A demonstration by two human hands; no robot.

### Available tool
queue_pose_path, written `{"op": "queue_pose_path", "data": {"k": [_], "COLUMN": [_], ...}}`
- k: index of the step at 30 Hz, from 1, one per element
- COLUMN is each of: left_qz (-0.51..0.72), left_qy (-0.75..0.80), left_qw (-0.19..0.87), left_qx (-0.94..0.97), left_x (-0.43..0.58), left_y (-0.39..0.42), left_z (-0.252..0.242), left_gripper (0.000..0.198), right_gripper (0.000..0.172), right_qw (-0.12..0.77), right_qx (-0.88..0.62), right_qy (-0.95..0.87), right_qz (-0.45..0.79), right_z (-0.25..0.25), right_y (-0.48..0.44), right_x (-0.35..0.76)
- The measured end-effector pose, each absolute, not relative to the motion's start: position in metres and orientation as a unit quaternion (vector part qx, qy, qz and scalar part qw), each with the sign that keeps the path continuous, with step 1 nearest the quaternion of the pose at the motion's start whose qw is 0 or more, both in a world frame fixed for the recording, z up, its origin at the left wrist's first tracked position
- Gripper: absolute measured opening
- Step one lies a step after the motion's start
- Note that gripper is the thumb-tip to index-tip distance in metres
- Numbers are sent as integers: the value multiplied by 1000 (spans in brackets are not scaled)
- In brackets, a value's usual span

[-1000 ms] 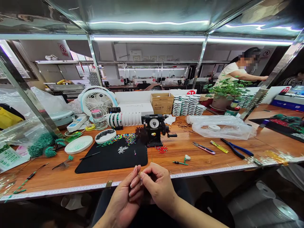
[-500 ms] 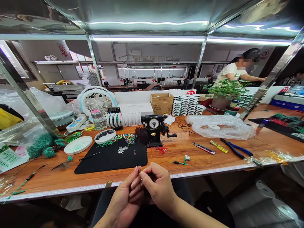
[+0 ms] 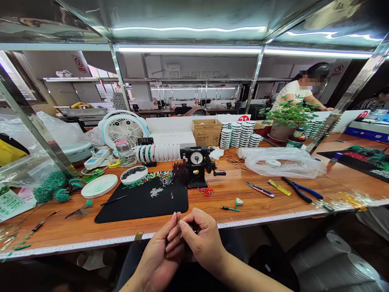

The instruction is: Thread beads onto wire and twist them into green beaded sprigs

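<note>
**Surfaces at the bench, clock positions from frame centre.** 6 o'clock: bench, varnished wood, smooth, glossy. 8 o'clock: mat, black, matt, apparently rubber or cloth. 9 o'clock: bottle, clear, glossy, glass or plastic. 10 o'clock: fan, white plastic, smooth. 12 o'clock: carton, brown corrugated cardboard, matt; overhead shelf, polished metal, mirror-bright. 3 o'clock: bag, clear plastic film, creased, glossy. 4 o'clock: pliers, metal jaws, blue plastic-covered handles, faintly shiny.
</note>
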State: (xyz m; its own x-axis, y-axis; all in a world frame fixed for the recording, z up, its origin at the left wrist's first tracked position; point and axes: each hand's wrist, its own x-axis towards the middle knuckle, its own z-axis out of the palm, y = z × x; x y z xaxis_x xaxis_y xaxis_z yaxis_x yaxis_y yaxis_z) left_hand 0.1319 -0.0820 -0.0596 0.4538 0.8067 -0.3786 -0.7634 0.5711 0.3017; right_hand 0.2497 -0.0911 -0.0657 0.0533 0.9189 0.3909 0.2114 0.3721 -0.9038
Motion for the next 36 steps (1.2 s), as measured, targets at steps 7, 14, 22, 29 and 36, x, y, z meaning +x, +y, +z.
{"op": "queue_pose_path", "data": {"k": [7, 14, 22, 29, 36], "left_qz": [462, 472, 515, 498, 486], "left_qy": [259, 327, 380, 411, 420], "left_qw": [846, 788, 692, 595, 527], "left_qx": [61, 224, 334, 478, 556], "left_x": [133, 143, 148, 151, 137], "left_y": [-83, -77, -62, -67, -66], "left_z": [-60, -65, -60, -67, -60], "left_gripper": [20, 37, 30, 26, 46], "right_gripper": [19, 29, 27, 28, 24], "right_qw": [557, 535, 552, 585, 545], "right_qx": [-468, -457, -402, -351, -375], "right_qy": [-605, -554, -447, -371, -455], "right_qz": [323, 444, 578, 630, 597], "right_z": [-66, -66, -68, -66, -65], "right_y": [-89, -81, -77, -74, -73], "right_x": [250, 257, 271, 268, 278]}}
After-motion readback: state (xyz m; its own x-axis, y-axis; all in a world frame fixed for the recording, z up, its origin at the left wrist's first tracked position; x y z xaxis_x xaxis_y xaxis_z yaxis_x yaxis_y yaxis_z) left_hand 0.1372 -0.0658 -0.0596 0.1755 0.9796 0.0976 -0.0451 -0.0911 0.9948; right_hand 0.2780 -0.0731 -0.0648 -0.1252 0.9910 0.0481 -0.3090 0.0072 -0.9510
